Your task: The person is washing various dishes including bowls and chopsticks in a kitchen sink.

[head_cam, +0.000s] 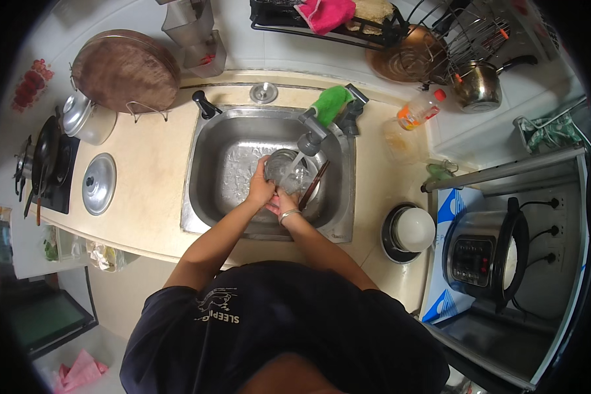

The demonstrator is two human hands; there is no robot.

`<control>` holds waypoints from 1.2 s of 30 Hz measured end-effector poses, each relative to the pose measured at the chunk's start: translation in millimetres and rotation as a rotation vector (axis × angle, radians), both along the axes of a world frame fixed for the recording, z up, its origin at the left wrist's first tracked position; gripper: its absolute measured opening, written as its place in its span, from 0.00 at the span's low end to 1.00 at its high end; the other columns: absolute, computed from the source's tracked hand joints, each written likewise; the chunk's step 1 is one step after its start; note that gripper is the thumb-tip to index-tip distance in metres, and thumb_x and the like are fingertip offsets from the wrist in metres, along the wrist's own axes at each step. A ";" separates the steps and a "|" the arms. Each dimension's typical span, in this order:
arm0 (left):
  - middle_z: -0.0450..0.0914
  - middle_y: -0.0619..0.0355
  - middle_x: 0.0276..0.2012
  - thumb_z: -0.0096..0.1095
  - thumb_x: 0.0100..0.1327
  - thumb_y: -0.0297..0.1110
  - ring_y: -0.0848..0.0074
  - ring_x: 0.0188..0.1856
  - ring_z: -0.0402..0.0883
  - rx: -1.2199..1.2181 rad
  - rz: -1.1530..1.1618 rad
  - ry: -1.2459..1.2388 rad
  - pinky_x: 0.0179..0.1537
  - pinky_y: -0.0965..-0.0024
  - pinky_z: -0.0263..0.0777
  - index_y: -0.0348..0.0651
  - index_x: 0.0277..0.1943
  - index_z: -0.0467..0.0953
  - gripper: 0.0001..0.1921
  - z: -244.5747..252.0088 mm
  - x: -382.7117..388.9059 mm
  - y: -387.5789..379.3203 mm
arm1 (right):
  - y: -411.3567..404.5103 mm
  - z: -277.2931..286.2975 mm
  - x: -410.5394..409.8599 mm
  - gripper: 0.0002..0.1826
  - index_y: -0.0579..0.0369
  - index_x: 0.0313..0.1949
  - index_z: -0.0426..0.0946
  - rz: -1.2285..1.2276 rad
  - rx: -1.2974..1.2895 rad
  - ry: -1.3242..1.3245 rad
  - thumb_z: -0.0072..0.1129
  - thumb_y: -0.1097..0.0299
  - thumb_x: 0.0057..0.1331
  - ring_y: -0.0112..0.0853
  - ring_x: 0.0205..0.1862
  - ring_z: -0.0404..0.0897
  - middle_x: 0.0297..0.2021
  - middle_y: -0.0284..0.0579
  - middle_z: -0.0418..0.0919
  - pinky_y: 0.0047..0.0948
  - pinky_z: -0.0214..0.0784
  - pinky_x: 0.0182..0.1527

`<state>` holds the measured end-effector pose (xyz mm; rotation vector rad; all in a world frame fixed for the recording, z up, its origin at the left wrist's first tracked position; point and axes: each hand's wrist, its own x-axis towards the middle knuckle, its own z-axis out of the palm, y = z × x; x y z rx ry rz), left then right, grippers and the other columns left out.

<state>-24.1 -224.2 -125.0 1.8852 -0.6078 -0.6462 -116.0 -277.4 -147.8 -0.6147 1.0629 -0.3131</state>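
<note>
Water runs from the grey faucet (pixel 309 143) into a round metal bowl (pixel 281 166) tilted over the right half of the stainless steel sink (pixel 216 147). My left hand (pixel 261 186) grips the bowl's left side, thumb up at its rim. My right hand (pixel 284 202) is at the bowl's lower edge, its fingers partly hidden; a bracelet is on that wrist. Right of the bowl, brown chopsticks (pixel 315 183) lean across a white dish (pixel 315 189) in the sink. A green cloth (pixel 332 104) hangs on the faucet.
A metal lid (pixel 99 183) lies on the counter at left, near a lidded pot (pixel 89 118) and a round wooden board (pixel 126 71). Stacked bowls (pixel 409 230) stand at right, before an electric cooker (pixel 487 256). Behind the sink are a black dispenser (pixel 206 104) and a plastic bottle (pixel 420 110).
</note>
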 end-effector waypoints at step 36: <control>0.80 0.55 0.39 0.52 0.65 0.35 0.73 0.29 0.80 0.215 0.137 0.608 0.27 0.71 0.76 0.37 0.49 0.72 0.14 -98.3 76.5 60.1 | -63.0 10.4 -36.8 0.20 0.49 0.58 0.60 0.102 0.134 -0.325 0.45 0.73 0.67 0.50 0.55 0.71 0.53 0.49 0.68 0.65 0.67 0.50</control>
